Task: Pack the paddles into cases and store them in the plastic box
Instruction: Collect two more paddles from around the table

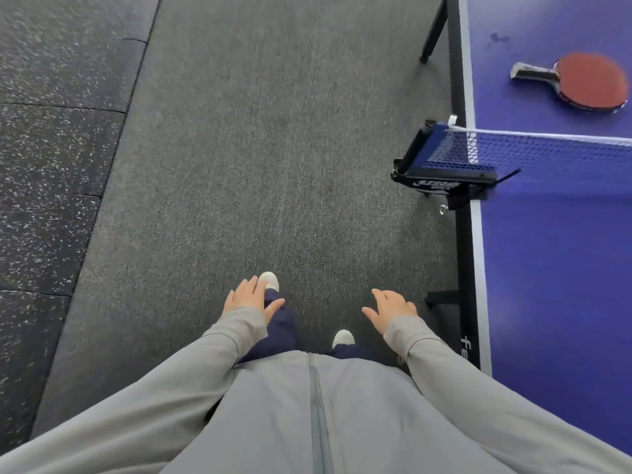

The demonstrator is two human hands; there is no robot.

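Note:
A red paddle (589, 81) with a dark handle lies flat on the blue table-tennis table (554, 261) at the upper right, beyond the net. My left hand (249, 296) hangs low over the carpet with fingers spread, holding nothing. My right hand (390, 308) is also open and empty, a short way left of the table's side edge. Both hands are far from the paddle. No case and no plastic box are in view.
The blue net (533, 155) and its black clamp post (441, 176) jut out over the table's side. Black table legs (431, 35) stand on grey carpet (260, 159). Dark speckled rubber flooring (44, 159) runs along the left. My white shoes show below.

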